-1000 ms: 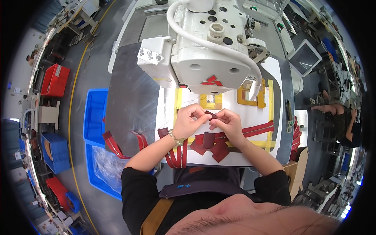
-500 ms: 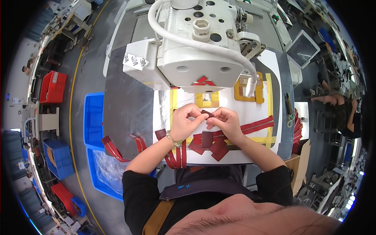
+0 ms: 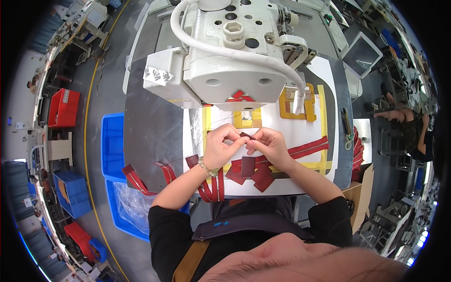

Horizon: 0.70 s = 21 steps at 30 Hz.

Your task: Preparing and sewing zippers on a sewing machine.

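Between the fingertips of both hands sits a small dark maroon fabric piece [image 3: 247, 136], mostly covered by fingers. My left hand [image 3: 224, 144] pinches its left side, and my right hand [image 3: 268, 144] pinches its right side. Just below the hands, several maroon fabric patches [image 3: 248, 167] lie on the white work surface [image 3: 300, 134]. A red zipper [image 3: 307, 147] stretches from these patches toward the right. More red zippers [image 3: 213, 188] hang over the near edge beside my left wrist, and another red zipper [image 3: 136, 179] lies farther left.
A large white sewing machine head [image 3: 235, 70] stands over the table beyond my hands. Yellow frames [image 3: 297, 115] lie beneath it. Scissors [image 3: 348, 141] rest at the table's right edge. Blue bins [image 3: 112, 145] stand on the left, and a cardboard box [image 3: 361, 192] is at the right.
The view has shifted slightly, so the machine sits a little farther left. Both hands keep nearly the same pinch on the fabric piece.
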Available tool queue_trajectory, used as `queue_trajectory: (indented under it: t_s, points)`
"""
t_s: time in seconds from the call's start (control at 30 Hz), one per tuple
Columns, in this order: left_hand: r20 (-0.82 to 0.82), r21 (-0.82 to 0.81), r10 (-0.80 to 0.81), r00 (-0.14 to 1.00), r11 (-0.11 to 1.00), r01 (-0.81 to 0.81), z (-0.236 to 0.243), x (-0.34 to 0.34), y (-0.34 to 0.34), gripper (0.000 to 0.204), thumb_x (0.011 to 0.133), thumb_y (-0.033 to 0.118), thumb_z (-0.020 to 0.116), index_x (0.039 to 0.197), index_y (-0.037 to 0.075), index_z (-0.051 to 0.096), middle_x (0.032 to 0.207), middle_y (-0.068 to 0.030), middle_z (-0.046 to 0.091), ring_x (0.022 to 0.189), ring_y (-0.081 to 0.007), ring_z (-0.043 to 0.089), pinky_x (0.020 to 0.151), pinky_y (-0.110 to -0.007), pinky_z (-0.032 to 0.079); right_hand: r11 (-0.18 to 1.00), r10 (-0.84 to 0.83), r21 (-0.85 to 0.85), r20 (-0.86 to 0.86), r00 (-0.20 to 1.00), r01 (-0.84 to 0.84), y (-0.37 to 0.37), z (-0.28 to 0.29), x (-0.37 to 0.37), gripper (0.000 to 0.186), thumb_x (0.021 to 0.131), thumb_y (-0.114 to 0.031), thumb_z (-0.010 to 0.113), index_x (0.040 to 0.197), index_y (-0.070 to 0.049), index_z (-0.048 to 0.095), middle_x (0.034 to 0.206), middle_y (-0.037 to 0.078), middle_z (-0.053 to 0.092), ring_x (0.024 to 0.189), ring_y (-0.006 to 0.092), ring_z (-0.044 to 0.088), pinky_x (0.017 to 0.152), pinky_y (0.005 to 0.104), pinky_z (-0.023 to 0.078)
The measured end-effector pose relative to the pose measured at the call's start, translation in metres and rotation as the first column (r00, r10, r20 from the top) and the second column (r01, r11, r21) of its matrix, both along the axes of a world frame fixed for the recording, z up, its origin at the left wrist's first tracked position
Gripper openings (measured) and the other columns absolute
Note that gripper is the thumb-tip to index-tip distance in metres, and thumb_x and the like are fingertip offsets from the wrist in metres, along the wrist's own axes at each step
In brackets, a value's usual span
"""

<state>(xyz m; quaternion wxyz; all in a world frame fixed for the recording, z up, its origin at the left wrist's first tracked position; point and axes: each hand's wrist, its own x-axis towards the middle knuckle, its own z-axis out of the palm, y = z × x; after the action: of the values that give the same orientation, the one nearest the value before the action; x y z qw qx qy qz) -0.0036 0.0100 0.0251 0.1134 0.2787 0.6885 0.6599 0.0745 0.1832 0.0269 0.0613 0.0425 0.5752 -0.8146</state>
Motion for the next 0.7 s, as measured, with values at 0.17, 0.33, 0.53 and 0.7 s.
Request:
queue_trajectory:
  t_s: [0.17, 0.33, 0.53, 0.7]
  points:
    - [0.103, -0.214, -0.067, 0.992, 0.973, 0.087, 0.027, -0.005, -0.003, 0.017, 0.080, 0.006, 0.072, 0.079, 0.003, 0.056, 0.072, -0.0024, 0.059, 0.062, -0.0092, 0.052, 0.059, -0.024, 0.044, 0.999, 0.044, -0.018, 0.004, 0.999, -0.044, 0.004, 0.000, 0.000, 0.006, 0.090, -0.002, 0.059, 0.090, 0.003, 0.056, 0.084, 0.009, 0.065, 0.076, 0.0129, 0.065, 0.070, 0.0249, 0.054]
    - [-0.025, -0.386, -0.263, 0.965, 0.893, 0.233, 0.018, -0.013, -0.008, 0.022, 0.087, 0.017, 0.065, 0.077, 0.001, 0.053, 0.067, -0.0070, 0.054, 0.058, -0.0115, 0.049, 0.055, -0.027, 0.041, 0.998, 0.054, -0.045, 0.006, 0.999, -0.054, 0.004, 0.000, -0.001, 0.006, 0.091, -0.002, 0.058, 0.089, 0.003, 0.055, 0.083, 0.010, 0.065, 0.075, 0.0143, 0.066, 0.070, 0.0254, 0.054]
    - [0.026, -0.356, -0.298, 0.954, 0.889, 0.287, 0.017, -0.011, -0.008, 0.027, 0.089, 0.019, 0.061, 0.071, 0.001, 0.052, 0.058, -0.0070, 0.052, 0.052, -0.0124, 0.047, 0.051, -0.027, 0.039, 0.998, 0.059, -0.014, 0.020, 0.998, -0.058, 0.006, 0.002, 0.000, 0.006, 0.091, -0.002, 0.058, 0.089, 0.003, 0.054, 0.082, 0.011, 0.065, 0.075, 0.0156, 0.067, 0.070, 0.0253, 0.054]
    - [0.042, -0.345, -0.264, 0.964, 0.901, 0.262, 0.013, -0.010, -0.009, 0.029, 0.088, 0.018, 0.063, 0.067, 0.002, 0.051, 0.053, -0.0054, 0.050, 0.048, -0.0106, 0.046, 0.048, -0.027, 0.037, 0.998, 0.054, -0.031, -0.012, 0.998, -0.055, 0.005, -0.001, -0.001, 0.006, 0.091, -0.002, 0.057, 0.089, 0.003, 0.054, 0.081, 0.012, 0.066, 0.072, 0.0161, 0.068, 0.068, 0.0262, 0.055]
